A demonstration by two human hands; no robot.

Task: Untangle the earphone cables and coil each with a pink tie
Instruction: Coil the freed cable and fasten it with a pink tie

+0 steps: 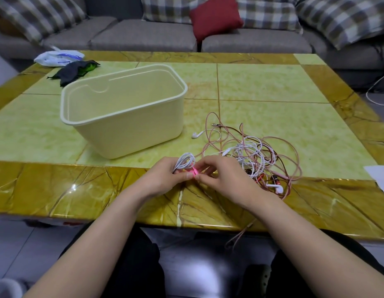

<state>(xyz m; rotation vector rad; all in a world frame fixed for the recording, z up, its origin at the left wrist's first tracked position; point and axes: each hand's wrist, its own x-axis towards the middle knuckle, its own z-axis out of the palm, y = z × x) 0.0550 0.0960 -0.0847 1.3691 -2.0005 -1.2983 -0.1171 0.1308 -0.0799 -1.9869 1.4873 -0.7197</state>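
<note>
A small coil of white earphone cable [185, 161] stands up between my two hands near the table's front edge. My left hand [165, 177] grips the coil from the left. My right hand [221, 175] pinches a pink tie [194, 172] that sits at the base of the coil. To the right lies a tangle of pink, white and dark red earphone cables [255, 155]. One white earbud [195, 134] lies loose beside the tub, and others lie near my right wrist.
A cream plastic tub [122, 125] stands tilted on the green and amber stone table [272, 87], left of centre. A white plastic bag [57, 58] and dark cloth [75, 70] lie at the far left corner. White paper [380, 177] sits at the right edge. A grey sofa is behind.
</note>
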